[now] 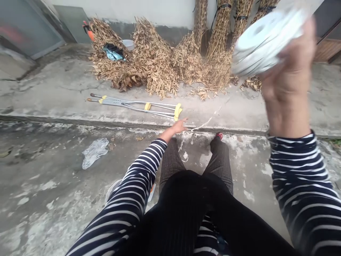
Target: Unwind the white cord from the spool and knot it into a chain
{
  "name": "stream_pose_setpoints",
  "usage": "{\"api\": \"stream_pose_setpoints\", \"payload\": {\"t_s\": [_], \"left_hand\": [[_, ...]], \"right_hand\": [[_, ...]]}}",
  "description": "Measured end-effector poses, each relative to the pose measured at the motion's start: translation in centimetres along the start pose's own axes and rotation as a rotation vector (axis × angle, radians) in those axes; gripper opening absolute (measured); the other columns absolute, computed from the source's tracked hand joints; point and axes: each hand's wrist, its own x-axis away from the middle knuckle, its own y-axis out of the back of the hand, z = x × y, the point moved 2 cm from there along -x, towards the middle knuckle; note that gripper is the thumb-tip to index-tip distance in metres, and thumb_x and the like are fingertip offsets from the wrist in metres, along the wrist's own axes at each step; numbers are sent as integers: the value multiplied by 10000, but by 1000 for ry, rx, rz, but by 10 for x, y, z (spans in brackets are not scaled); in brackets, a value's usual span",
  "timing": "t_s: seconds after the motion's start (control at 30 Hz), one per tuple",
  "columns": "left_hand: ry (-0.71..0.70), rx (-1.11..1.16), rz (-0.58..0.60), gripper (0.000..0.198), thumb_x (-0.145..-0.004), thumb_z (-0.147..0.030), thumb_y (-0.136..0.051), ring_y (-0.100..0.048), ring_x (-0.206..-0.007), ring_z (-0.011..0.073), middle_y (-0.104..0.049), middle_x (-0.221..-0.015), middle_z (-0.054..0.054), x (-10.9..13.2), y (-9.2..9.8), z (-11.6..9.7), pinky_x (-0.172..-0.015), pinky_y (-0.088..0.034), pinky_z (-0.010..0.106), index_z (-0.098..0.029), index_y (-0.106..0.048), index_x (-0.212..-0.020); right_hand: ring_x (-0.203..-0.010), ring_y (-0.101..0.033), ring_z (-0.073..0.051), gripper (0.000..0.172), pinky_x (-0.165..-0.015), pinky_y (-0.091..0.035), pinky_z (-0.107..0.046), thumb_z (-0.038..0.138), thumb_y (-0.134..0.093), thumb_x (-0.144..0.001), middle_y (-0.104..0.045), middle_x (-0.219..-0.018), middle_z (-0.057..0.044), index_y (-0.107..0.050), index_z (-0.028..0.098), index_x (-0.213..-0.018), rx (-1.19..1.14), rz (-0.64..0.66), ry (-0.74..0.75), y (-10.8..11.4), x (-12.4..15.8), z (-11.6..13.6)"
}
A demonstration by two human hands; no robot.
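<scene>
High at the right, and close to the camera, my right hand point(289, 67) is wrapped round a large roll of white twine point(262, 44), smeared by motion. Lower down, my left hand point(178, 126) reaches forward over the step edge, with its fingers partly extended. White string point(204, 124) passes at its fingertips and slants up to the right toward the roll. Below that hand, the loose end of the string hangs in a small loop point(185, 156) between my legs. How the fingers pinch the string is too small to make out fully.
A pair of crutches point(133, 105) lies on the raised concrete ledge point(61, 96). Behind it, dried plant bundles point(157, 57) lean on the wall, with dark and blue cloth point(113, 52) and a pale basin point(128, 44) among them. A clear plastic bag point(95, 153) lies at lower left.
</scene>
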Motion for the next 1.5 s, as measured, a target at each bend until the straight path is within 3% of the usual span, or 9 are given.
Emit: {"api": "stream_pose_setpoints", "payload": {"t_s": [0.17, 0.37, 0.47, 0.7, 0.93, 1.0, 1.1, 1.2, 1.5], "left_hand": [[-375, 542, -45, 645, -863, -233, -737, -613, -1299, 279, -560, -1530, 161, 5, -25, -101, -839, -635, 339, -192, -550, -1479], [-437, 850, -64, 390, -904, -483, -738, -733, -748, 144, -748, -834, 65, 54, -18, -164, -654, -580, 216, -132, -698, -1068], [-372, 856, -51, 375, -937, -500, -694, -593, -487, 69, -651, -606, -10, 69, -18, -161, -534, -504, 181, -127, -674, -908], [-266, 752, 54, 266, -922, -381, -725, -487, -357, 67, -583, -474, -51, 67, -34, -140, -426, -395, 176, -122, -660, -916], [-341, 481, 39, 202, -902, -232, -589, -685, -717, 133, -778, -988, 92, 54, -56, -104, -588, -546, 230, -124, -689, -764], [-356, 369, -34, 129, -848, -189, -624, -710, -914, 185, -751, -1202, 105, 49, -54, -93, -785, -607, 298, -127, -735, -863], [-398, 373, -221, 384, -806, -158, -679, -651, -1218, 251, -687, -1367, 116, 41, -50, -85, -1054, -546, 379, -148, -720, -1188], [-514, 553, -261, 480, -828, -226, -713, -611, -1317, 265, -679, -1395, 110, 37, -51, -93, -1146, -485, 416, -170, -673, -1303], [-517, 635, -259, 355, -858, -485, -735, -682, -1205, 300, -790, -1109, 102, 53, -56, -102, -1136, -489, 476, -165, -775, -1007]], "right_hand": [[-1040, -637, -248, 418, -657, -557, -314, 320, -758, -679, -682, -1094, -18, -664, 303, -1085, 14, 165, -305, -55, 40, -37], [-1064, -654, -271, 498, -694, -581, -338, 420, -795, -690, -689, -1114, -15, -640, 299, -1147, 10, 133, -399, -45, 42, -65], [-1083, -657, -276, 496, -715, -590, -353, 450, -797, -694, -689, -1113, -9, -632, 304, -1139, 12, 90, -432, -34, 42, -73], [-1094, -650, -298, 598, -818, -606, -477, 643, -809, -669, -701, -1120, -40, -608, 292, -1108, -23, 151, -535, -18, 54, -87], [-1094, -641, -297, 568, -812, -602, -460, 550, -866, -612, -713, -1153, -46, -647, 292, -1069, -149, 95, -637, -14, 64, -89], [-1070, -644, -290, 549, -778, -599, -430, 508, -866, -609, -717, -1149, -44, -657, 292, -1069, -171, 90, -652, -14, 72, -88], [-990, -654, -266, 533, -697, -574, -376, 427, -850, -613, -717, -1099, -36, -661, 286, -1090, -182, 101, -664, -17, 87, -88], [-928, -655, -251, 514, -646, -537, -345, 344, -807, -602, -718, -1054, -31, -661, 275, -1090, -202, 121, -729, -23, 106, -92], [-856, -649, -218, 521, -660, -536, -333, 282, -720, -552, -723, -987, 7, -677, 267, -1070, -289, 71, -867, -23, 135, -104]]}}
